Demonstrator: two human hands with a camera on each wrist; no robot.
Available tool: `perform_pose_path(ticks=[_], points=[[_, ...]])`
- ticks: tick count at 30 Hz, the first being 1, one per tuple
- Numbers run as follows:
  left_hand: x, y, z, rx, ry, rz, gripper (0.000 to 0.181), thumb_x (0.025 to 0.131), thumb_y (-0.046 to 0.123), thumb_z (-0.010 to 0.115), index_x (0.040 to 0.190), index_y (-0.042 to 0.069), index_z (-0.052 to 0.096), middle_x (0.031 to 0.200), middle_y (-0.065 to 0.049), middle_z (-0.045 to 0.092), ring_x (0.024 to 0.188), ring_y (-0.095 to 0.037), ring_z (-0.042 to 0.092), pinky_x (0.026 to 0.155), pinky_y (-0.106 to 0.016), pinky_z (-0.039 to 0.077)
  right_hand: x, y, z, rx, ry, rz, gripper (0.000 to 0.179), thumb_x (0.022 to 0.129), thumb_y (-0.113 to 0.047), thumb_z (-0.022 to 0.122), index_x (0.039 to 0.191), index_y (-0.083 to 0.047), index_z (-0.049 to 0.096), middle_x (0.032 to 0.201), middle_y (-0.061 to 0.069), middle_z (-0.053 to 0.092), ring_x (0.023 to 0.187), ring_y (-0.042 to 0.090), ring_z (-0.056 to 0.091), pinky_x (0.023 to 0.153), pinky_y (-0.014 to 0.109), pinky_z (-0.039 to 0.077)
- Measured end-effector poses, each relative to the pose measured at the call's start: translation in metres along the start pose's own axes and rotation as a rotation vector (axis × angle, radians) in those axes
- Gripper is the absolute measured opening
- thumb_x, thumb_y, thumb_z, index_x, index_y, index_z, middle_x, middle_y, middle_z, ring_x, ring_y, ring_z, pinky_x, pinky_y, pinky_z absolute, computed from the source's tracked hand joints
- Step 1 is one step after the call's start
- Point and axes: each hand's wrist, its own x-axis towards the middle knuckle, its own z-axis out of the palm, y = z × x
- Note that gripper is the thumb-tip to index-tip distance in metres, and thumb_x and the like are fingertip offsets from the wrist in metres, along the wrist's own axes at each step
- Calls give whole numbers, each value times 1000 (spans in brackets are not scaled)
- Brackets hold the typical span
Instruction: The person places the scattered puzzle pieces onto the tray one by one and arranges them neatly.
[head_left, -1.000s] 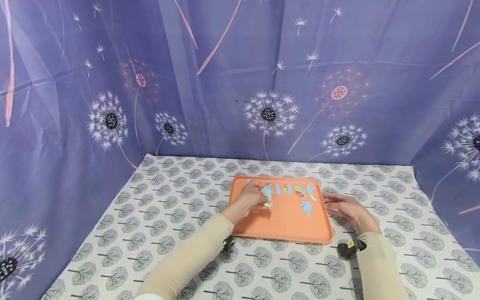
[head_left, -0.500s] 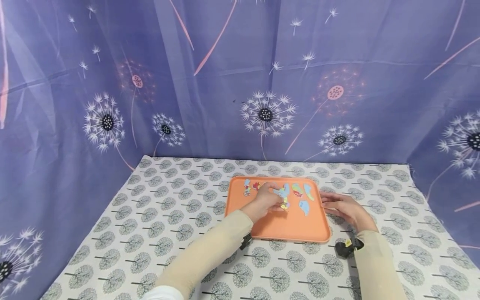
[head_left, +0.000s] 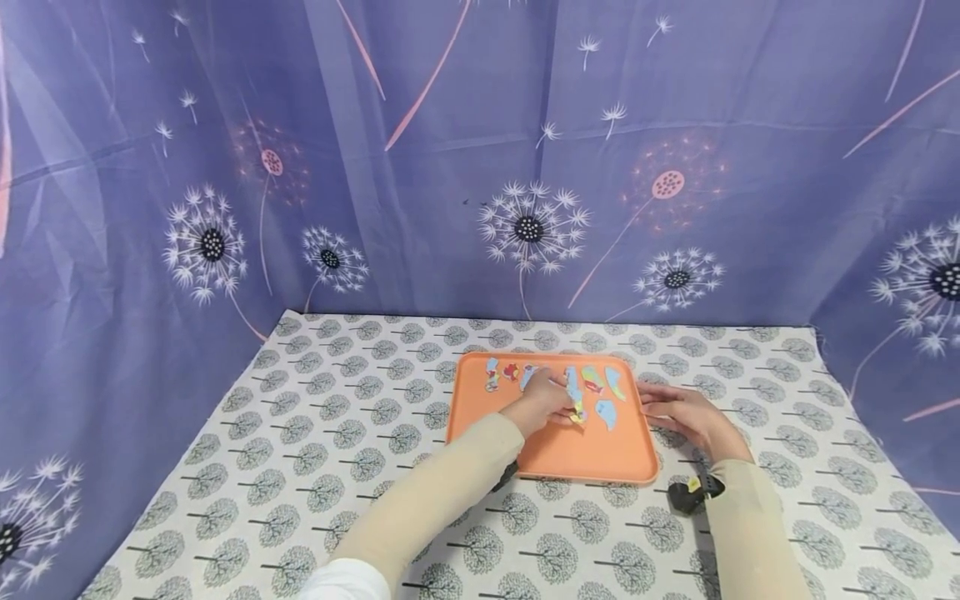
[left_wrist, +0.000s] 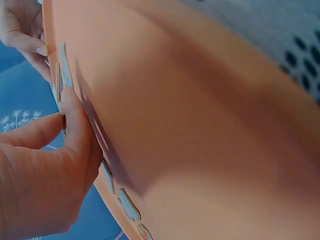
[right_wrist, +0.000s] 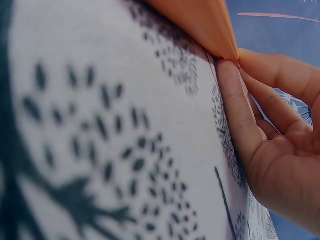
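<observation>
My left hand (head_left: 546,402) reaches over the orange tray (head_left: 592,465) and pinches a light blue and yellow jigsaw puzzle piece (head_left: 577,412) between thumb and fingers. In the left wrist view, thumb and index finger meet on a thin flat piece (left_wrist: 66,70) held close over the tray. My right hand (head_left: 692,417) grips the tray's right rim; the right wrist view has thumb and index finger at the orange edge (right_wrist: 220,35). To the right of the held piece lie a green and red piece (head_left: 592,380), a blue and yellow one (head_left: 616,384) and a light blue one (head_left: 606,413).
Left along the tray's far side lie a blue mixed-colour piece (head_left: 492,376) and a red piece (head_left: 511,372); another blue piece (head_left: 528,380) is partly behind the left hand. A tree-print cloth (head_left: 360,417) covers the table. A purple dandelion curtain (head_left: 420,208) hangs behind.
My left hand has moved right across the tray with the pinched piece, uncovering the pieces at the left. The right hand stays at the rim.
</observation>
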Motion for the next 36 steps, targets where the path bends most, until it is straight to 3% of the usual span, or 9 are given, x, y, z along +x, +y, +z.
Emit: perform_pose_path(ticks=[4, 12, 17, 21, 29, 33, 36], points=[[2, -1, 2, 38, 7, -11, 31, 81, -17, 60, 108, -1, 58, 74, -14, 62, 49, -16, 56, 53, -28, 60, 0, 0, -2, -15, -4, -12, 66, 88, 1, 64, 145, 7, 31, 126, 15, 56, 93, 8, 65, 92, 29, 54], [4, 0, 4, 83, 39, -25, 26, 81, -17, 61, 102, -3, 62, 67, -12, 61, 48, -16, 58, 51, -26, 60, -1, -2, -2, 16, -6, -13, 67, 88, 3, 64, 145, 9, 29, 113, 2, 61, 92, 8, 66, 92, 29, 54], [4, 0, 5, 96, 53, -41, 25, 83, -16, 60, 104, -4, 64, 71, -13, 63, 49, -16, 58, 51, -26, 59, -3, -2, 0, 14, 4, -12, 67, 88, 3, 64, 145, 9, 30, 117, 6, 61, 92, 8, 66, 92, 29, 55], [4, -1, 6, 115, 58, -50, 28, 84, -14, 59, 109, -4, 66, 81, -14, 67, 52, -18, 62, 54, -27, 60, -5, -2, 0, 7, 8, -2, 67, 88, 3, 64, 145, 9, 30, 120, 9, 59, 92, 8, 65, 92, 29, 55], [2, 1, 5, 183, 60, -40, 32, 84, -11, 58, 115, -3, 64, 110, -14, 66, 55, -18, 64, 54, -29, 61, -5, 2, -1, 23, 2, -3, 66, 89, 3, 63, 145, 9, 29, 113, 4, 61, 92, 8, 66, 92, 29, 55], [-2, 3, -3, 155, 53, -39, 35, 84, -10, 59, 118, -4, 63, 117, -16, 65, 62, -22, 68, 56, -28, 61, -4, 3, -2, 1, 3, -2, 67, 89, 1, 64, 145, 8, 30, 119, 7, 60, 92, 8, 65, 92, 30, 55], [-8, 3, -18, 90, 18, 5, 32, 86, -8, 59, 118, -7, 62, 130, -17, 57, 66, -22, 68, 61, -28, 61, -1, 3, -3, -20, 7, 0, 66, 89, 1, 63, 146, 7, 30, 127, 17, 56, 92, 8, 65, 92, 29, 55]])
